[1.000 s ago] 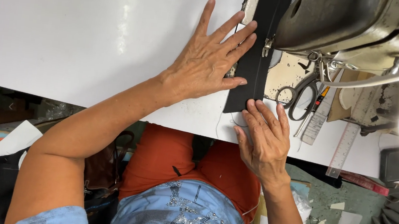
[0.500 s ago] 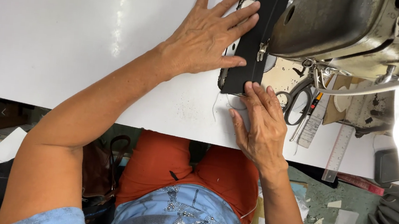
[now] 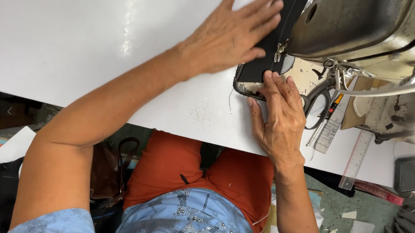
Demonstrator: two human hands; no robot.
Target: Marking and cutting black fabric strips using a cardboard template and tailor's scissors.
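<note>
Scissors (image 3: 317, 108), a clear ruler (image 3: 357, 159) and a short scale (image 3: 331, 129) lay at about 3 o'clock of my right hand (image 3: 279, 119), and the sewing machine head (image 3: 373, 31) blocked the strip's far end, so I could not see where it ended. Since the earlier frame the black strip (image 3: 274, 42) had fed toward 12 o'clock. Its long axis ran roughly 12 to 6. My left hand (image 3: 233, 33) lay flat, fingers spread, pressing it; my right fingertips pressed its near end, gripping nothing, on the white table (image 3: 72, 42).
</note>
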